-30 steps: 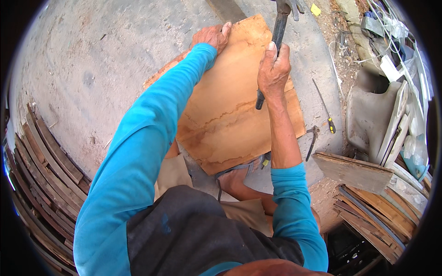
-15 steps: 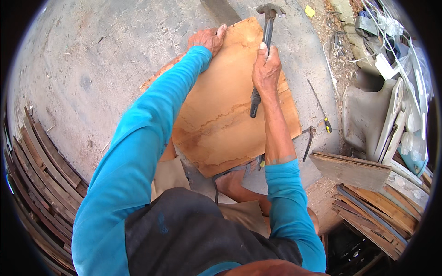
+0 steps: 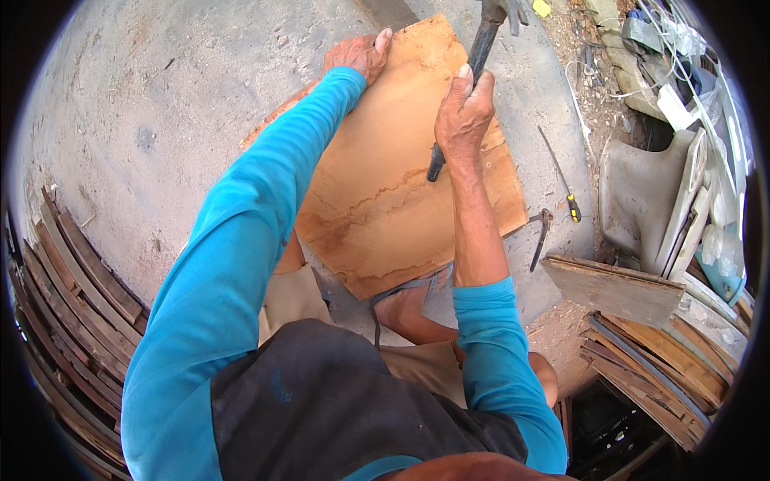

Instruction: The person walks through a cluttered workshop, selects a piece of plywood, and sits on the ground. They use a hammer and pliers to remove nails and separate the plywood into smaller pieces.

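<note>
A water-stained wooden board [image 3: 377,172] slants in front of me, its near edge by my foot. My left hand [image 3: 358,59] is closed over its far left edge, with the thumb along the top and the other fingers partly hidden. In my right hand [image 3: 465,116] is a claw hammer [image 3: 486,46], gripped around its dark handle above the board's right side. The hammer tilts with its head up and to the right, partly cut off by the top of the picture. The handle's butt end shows below my fist, apart from my left hand.
Right of the board lie a screwdriver [image 3: 573,208] with a yellow-black handle and a rusty bent metal bar [image 3: 541,239]. Farther right are a dirty pale plastic piece [image 3: 638,192], a wooden panel [image 3: 613,290] and stacked planks [image 3: 666,361]. More planks [image 3: 80,297] line the left side.
My right hand has raised the hammer, and its head has moved up and right, tilting more. My left hand keeps its hold on the board's edge.
</note>
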Available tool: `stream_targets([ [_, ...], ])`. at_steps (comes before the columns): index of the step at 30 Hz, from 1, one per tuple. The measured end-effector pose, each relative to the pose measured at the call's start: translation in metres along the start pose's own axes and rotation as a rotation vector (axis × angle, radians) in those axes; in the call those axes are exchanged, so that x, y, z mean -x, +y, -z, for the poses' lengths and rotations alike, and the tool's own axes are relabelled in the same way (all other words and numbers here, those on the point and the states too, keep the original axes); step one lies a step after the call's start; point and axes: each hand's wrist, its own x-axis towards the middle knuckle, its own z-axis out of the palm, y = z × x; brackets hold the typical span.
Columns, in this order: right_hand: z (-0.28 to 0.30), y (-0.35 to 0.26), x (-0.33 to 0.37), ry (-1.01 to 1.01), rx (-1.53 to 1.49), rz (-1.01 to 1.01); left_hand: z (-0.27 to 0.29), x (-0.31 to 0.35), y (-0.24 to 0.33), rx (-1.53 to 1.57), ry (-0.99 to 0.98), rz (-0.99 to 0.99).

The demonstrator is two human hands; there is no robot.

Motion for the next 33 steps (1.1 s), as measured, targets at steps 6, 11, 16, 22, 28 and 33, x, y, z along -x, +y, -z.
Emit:
stream_targets([
  [6,0.015,-0.007,-0.01,-0.081,-0.035,-0.11,-0.003,-0.005,0.001,-0.04,0.072,-0.014],
  [11,-0.005,0.018,0.008,-0.09,0.128,-0.081,-0.001,-0.001,0.001,-0.012,0.013,-0.025],
  [16,0.014,-0.005,-0.009,-0.077,-0.008,-0.079,-0.011,-0.01,-0.005,-0.078,0.073,-0.028],
  [22,-0.01,0.02,-0.009,-0.166,0.305,0.0,0.003,-0.001,0.005,0.008,0.039,-0.041],
  [28,0.018,-0.021,0.004,-0.048,0.025,0.052,0.002,0.005,0.003,-0.002,0.03,0.002],
  [33,0.012,0.011,0.002,-0.152,0.241,-0.04,0.005,0.004,0.006,0.02,-0.023,-0.05],
])
